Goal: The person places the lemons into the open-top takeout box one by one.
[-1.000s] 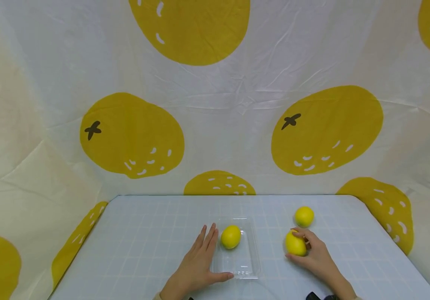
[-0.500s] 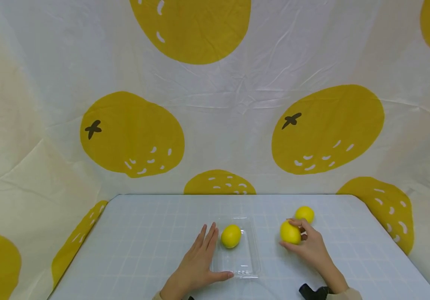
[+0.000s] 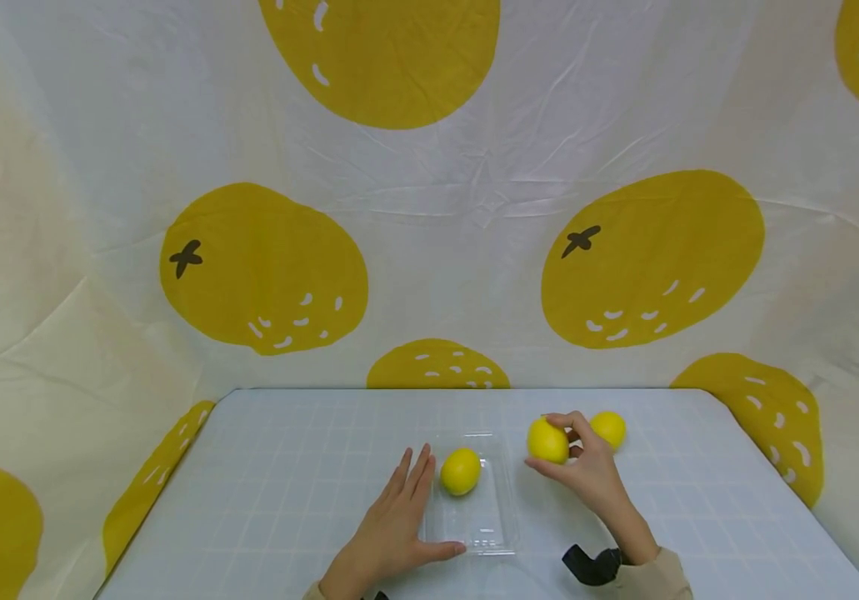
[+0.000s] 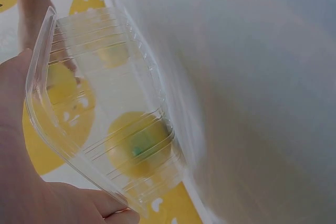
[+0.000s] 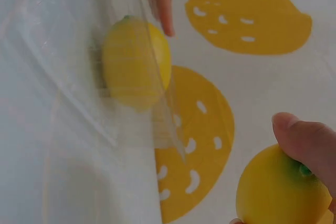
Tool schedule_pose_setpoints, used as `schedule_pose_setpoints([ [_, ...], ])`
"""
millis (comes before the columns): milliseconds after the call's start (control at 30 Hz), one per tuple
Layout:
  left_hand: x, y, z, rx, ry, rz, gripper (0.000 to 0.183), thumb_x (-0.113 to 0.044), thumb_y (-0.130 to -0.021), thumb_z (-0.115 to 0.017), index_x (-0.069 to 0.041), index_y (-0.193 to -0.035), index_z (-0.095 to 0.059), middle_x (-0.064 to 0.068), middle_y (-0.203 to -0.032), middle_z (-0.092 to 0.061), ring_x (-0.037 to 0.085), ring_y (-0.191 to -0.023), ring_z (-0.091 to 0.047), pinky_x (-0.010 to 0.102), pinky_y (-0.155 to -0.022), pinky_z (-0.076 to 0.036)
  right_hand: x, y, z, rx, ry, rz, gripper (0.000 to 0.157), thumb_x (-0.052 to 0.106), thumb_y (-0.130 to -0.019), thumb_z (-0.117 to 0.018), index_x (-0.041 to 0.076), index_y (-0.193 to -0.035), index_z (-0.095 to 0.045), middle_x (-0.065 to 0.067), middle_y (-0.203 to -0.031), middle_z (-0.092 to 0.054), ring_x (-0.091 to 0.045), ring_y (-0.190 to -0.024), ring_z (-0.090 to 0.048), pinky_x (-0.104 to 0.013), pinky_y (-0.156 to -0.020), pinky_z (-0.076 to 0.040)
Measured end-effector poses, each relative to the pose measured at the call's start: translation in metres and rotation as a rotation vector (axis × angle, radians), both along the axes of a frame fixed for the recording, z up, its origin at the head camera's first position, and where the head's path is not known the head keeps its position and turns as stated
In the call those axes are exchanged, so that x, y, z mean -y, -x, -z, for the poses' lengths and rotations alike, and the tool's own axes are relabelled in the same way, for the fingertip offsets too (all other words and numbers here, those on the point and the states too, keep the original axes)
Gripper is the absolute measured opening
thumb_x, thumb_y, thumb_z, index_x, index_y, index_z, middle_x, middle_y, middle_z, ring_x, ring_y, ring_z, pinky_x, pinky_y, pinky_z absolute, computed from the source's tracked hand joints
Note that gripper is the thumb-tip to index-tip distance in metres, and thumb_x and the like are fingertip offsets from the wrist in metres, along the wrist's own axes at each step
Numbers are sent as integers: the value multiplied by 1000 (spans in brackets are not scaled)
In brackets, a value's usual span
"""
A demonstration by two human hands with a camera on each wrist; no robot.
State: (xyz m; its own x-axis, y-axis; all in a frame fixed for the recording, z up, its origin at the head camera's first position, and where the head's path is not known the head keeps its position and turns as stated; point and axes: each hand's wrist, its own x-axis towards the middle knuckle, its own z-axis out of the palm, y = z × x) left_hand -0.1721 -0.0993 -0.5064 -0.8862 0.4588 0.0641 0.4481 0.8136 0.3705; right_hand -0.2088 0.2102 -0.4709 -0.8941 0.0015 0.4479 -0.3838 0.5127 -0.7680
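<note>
Plastic box (image 3: 476, 523), see-through, sits mid-tabletop (image 3: 287, 475), well in from the left and right edges, with the first lemon (image 3: 461, 472) in its far half; we guess the walls stop it rolling. Left hand (image 3: 397, 518) lies along the box's left edge, fingers straight, thumb at the near edge; we read that as steadying, since light plastic would probably slide. Right hand (image 3: 592, 468), well apart from the other, pinches the second lemon (image 3: 547, 440) between thumb and fingers, beyond the box's right edge, seemingly off the tabletop; gripping its sides likely suits something so round. Third lemon (image 3: 611, 429), partly hidden behind that hand, rests toward the tabletop's far right corner.
</note>
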Motion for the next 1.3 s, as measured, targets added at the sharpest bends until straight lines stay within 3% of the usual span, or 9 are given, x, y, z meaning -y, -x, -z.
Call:
schedule_pose_setpoints([
  [300,0,-1,-2,6,-6,-6,124,-86,-73,-54,-8,-160,-13,4,-167,1,30,-152,4,55,-116,-23,32,0,-11,-3,44,-91,57,15,-66,-94,15,-112,-60,-2,-121,-66,-23,-93,-53,-25,-71,-52],
  [667,-1,-1,-5,23,-12,0,122,-85,-74,-56,-8,-160,-14,3,-167,2,31,-152,2,57,-114,-25,61,-5,-5,0,31,-191,55,15,-65,-94,16,-108,-60,1,-119,-67,-21,-91,-58,-30,-75,-53],
  [1000,0,-1,-4,-13,2,6,122,-86,-75,-53,-6,-159,-15,5,-167,-1,32,-152,1,56,-115,-25,73,-8,8,64,-91,-212,58,24,-63,-95,22,-109,-60,11,-110,-63,-15,-93,-56,-34,-84,-52],
  [1300,1,-2,-3,-25,-4,21,121,-84,-76,-56,-6,-159,-16,4,-167,0,33,-152,1,54,-116,-24,78,-7,19,-4,-322,-156,61,32,-58,-97,25,-106,-60,13,-105,-63,-10,-90,-51,-36,-80,-43],
])
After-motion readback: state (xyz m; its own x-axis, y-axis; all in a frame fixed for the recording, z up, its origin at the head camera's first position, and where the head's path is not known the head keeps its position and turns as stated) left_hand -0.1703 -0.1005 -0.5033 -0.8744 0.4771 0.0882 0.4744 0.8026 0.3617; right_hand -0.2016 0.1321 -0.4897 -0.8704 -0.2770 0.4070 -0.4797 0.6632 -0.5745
